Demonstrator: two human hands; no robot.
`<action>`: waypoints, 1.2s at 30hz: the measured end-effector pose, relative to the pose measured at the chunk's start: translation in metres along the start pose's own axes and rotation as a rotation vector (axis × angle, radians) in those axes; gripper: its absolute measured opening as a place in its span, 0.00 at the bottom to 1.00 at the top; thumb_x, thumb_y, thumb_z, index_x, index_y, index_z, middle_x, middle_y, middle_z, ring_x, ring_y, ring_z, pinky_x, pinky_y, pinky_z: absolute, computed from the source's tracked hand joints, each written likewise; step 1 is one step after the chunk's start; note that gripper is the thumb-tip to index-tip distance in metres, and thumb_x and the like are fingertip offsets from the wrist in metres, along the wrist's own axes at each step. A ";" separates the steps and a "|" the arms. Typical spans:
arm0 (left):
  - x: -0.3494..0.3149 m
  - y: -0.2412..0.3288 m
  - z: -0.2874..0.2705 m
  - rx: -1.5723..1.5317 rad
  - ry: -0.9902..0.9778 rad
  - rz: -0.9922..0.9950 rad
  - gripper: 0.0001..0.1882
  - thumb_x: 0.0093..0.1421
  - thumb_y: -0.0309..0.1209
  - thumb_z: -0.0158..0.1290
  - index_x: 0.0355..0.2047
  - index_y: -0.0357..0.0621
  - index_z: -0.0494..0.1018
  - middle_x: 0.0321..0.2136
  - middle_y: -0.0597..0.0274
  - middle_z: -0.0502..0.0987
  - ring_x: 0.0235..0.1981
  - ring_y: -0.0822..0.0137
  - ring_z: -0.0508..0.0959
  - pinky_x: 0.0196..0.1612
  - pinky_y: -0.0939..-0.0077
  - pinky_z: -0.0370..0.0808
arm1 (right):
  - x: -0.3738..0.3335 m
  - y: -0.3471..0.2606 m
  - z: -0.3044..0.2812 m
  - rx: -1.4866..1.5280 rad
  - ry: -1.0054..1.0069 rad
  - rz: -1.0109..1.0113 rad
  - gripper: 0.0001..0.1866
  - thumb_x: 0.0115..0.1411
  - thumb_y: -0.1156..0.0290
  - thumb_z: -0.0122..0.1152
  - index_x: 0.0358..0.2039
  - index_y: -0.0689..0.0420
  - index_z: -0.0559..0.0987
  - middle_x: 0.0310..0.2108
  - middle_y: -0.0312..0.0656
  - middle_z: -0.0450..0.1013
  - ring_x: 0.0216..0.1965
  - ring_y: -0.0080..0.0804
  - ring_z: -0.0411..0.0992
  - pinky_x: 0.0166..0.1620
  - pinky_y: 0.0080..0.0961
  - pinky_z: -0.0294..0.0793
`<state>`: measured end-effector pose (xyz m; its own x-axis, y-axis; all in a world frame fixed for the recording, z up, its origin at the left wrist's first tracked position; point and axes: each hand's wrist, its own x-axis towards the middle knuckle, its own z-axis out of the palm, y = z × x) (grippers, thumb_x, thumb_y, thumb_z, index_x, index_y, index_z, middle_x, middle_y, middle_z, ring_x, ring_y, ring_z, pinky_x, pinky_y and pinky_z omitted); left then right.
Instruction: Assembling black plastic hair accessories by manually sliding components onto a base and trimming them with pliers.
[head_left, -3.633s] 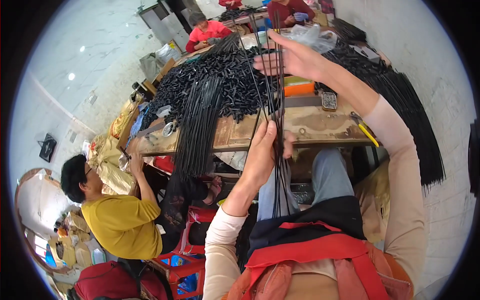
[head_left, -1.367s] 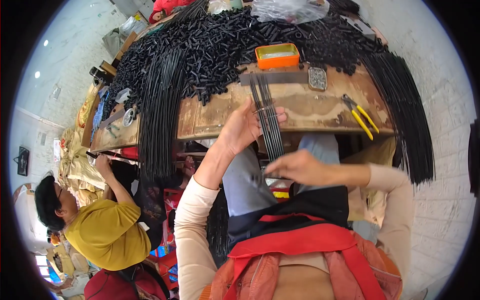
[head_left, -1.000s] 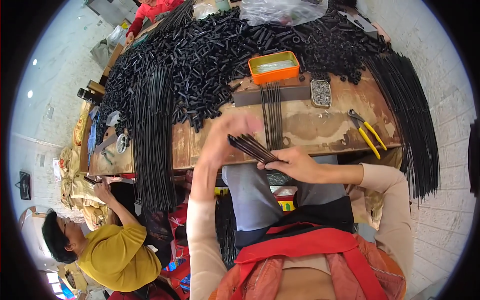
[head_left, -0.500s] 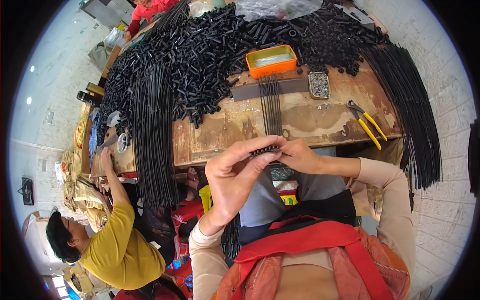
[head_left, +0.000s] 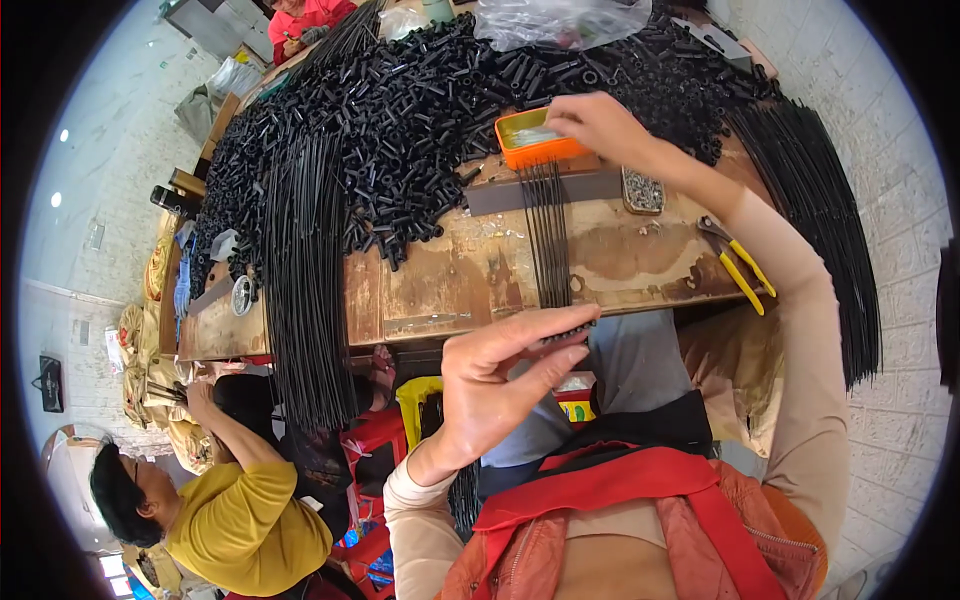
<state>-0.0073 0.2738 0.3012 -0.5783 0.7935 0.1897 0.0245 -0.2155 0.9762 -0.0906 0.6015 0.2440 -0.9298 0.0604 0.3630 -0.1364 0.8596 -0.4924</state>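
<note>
Taking the left hand as the middle of the dial, its thumb and fingers pinch a flat row of thin black rods, whose near ends show lined up side by side between thumb and forefinger. The rods run off toward 12 o'clock, over the front of the desk, and their far tips overlap a grey bar and the front of an orange tin; whether they touch either I cannot tell. At 1 o'clock the right hand is at that tin's right side, its fingers bent down and close together over the rim; whether they pinch anything is hidden. Pale, clear stuff lies inside the tin. As far as can be judged, one handful of rods is gathered and evened into a row, while nothing shows clearly whether anything binds it, so that batch looks partway along. Plenty is left untouched: a thick rod bundle hangs over the edge at 10 o'clock, a second bundle at 2, and a broad heap of short black tubes spreads from 11 to 1. Also at 1 o'clock, a small tin of metal bits sits just beside the bar, and yellow-handled pliers lie unused at 2.
</note>
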 end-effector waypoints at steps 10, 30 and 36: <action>0.006 0.004 -0.003 0.011 -0.047 -0.001 0.19 0.57 0.09 0.51 0.49 0.30 0.73 0.48 0.46 0.76 0.51 0.59 0.76 0.56 0.66 0.74 | 0.049 0.051 0.032 -0.235 -0.167 0.085 0.08 0.46 0.71 0.61 0.27 0.57 0.83 0.27 0.49 0.78 0.32 0.47 0.78 0.38 0.39 0.76; 0.024 -0.004 0.000 -0.143 0.180 0.018 0.12 0.60 0.19 0.54 0.45 0.33 0.76 0.35 0.55 0.80 0.37 0.69 0.81 0.44 0.75 0.81 | -0.140 -0.179 -0.066 -0.120 0.233 -0.425 0.24 0.50 0.84 0.59 0.48 0.54 0.79 0.32 0.41 0.69 0.31 0.35 0.71 0.31 0.28 0.71; 0.019 -0.001 -0.001 -0.127 0.189 0.004 0.10 0.61 0.21 0.53 0.43 0.34 0.77 0.35 0.56 0.81 0.37 0.70 0.81 0.44 0.75 0.81 | -0.143 -0.178 -0.060 -0.127 0.230 -0.458 0.26 0.48 0.85 0.59 0.49 0.53 0.79 0.32 0.42 0.69 0.31 0.36 0.70 0.32 0.29 0.71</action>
<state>-0.0191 0.2887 0.3039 -0.7213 0.6743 0.1586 -0.0688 -0.2975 0.9522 0.0869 0.4702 0.3271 -0.6837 -0.2382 0.6898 -0.4554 0.8778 -0.1483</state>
